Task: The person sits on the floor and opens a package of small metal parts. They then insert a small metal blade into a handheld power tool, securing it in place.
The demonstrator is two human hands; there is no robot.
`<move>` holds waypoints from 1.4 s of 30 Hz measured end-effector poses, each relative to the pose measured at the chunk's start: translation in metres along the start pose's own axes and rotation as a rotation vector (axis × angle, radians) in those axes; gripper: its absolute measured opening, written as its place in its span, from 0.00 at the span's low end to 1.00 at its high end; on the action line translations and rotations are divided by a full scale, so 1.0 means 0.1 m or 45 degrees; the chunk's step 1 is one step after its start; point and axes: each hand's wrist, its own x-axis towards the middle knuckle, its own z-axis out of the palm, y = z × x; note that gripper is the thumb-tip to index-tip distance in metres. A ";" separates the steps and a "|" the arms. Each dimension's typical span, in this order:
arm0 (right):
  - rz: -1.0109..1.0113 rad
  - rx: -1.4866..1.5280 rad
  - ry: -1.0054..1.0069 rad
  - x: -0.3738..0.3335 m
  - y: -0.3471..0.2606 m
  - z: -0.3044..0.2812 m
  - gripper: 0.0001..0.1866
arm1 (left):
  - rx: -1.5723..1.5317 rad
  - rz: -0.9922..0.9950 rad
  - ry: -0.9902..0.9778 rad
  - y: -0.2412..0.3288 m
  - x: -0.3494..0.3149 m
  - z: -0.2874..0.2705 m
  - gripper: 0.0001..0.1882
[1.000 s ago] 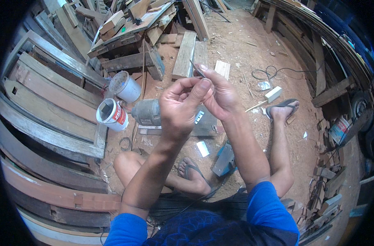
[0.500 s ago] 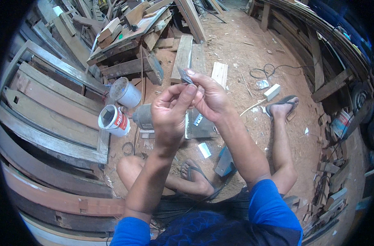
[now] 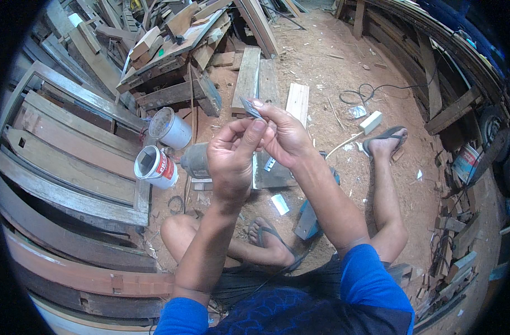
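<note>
In front of me, a small flat grey metal piece sticks up between my two hands. The thumb and fingers of my right hand pinch it from the right. My left hand is closed around its lower end, thumb against bent fingers, covering part of the piece. Below the hands lies a grey round-bodied tool, partly hidden by my left hand. A flat dark plate rests beside it. Under my right forearm is a blue tool with a grey metal face.
Two white buckets stand on the left beside stacked wooden frames. A wooden bench heaped with offcuts is at the far left. Right of my hands, a white power strip and black cord lie on the sawdust-covered floor.
The hands and the metal piece stay almost in the same place, with a very slight shift of the grip. The view has moved a little.
</note>
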 end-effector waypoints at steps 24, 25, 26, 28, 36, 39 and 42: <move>0.010 0.038 0.082 -0.02 0.05 -0.12 0.11 | 0.002 -0.047 -0.025 -0.15 0.01 -0.06 0.10; 0.012 0.028 0.073 -0.02 0.05 -0.14 0.11 | -0.013 -0.052 -0.027 -0.15 0.02 -0.06 0.10; 0.011 0.016 0.067 -0.01 0.05 -0.17 0.11 | -0.032 -0.060 -0.032 -0.15 0.02 -0.05 0.10; 0.004 0.012 0.076 -0.01 0.04 -0.20 0.11 | -0.036 -0.063 -0.028 -0.15 0.02 -0.01 0.09; -0.091 0.123 0.081 0.08 0.14 -0.39 0.12 | 0.010 0.050 0.036 -0.24 0.06 0.04 0.11; -0.009 0.168 -0.064 0.07 0.20 -0.47 0.13 | 0.295 0.047 0.078 -0.25 0.05 0.02 0.14; 0.033 0.234 -0.034 0.06 0.25 -0.49 0.14 | 0.546 0.057 0.080 -0.16 0.03 0.03 0.14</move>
